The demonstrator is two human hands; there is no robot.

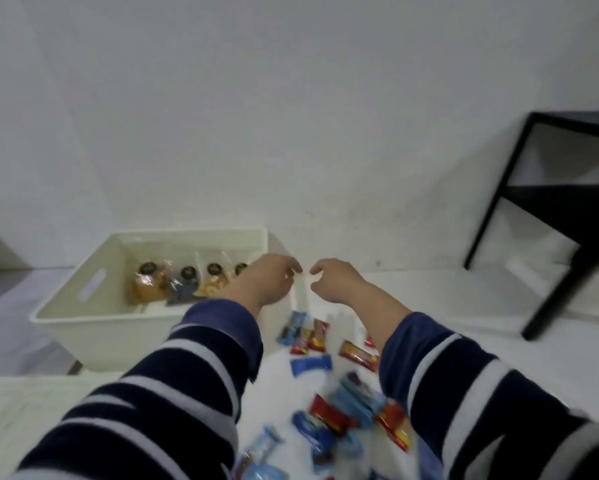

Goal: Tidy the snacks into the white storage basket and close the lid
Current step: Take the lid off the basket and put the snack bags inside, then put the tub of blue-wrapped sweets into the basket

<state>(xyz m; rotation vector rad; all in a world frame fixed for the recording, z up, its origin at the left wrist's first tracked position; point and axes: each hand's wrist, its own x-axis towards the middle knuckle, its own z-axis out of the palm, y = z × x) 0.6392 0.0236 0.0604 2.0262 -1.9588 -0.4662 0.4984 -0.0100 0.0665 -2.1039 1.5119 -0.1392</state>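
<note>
The white storage basket (94, 327) stands open at the left, with several clear snack packets (149, 285) bearing dark round labels inside. My left hand (267, 282) and my right hand (336, 280) are raised side by side just right of the basket. Their fingertips are curled and seem to pinch a thin translucent bag (300, 289) hanging between them. Below the hands, several small red and blue wrapped snacks (325, 410) lie scattered on the white surface. The lower ones are blurred. A flat white panel (31, 410) at the bottom left may be the lid.
A black metal side-table frame (547, 216) stands at the right against the white wall. A small white object (341, 320) sits among the far snacks. Grey floor shows at the far left beside the basket.
</note>
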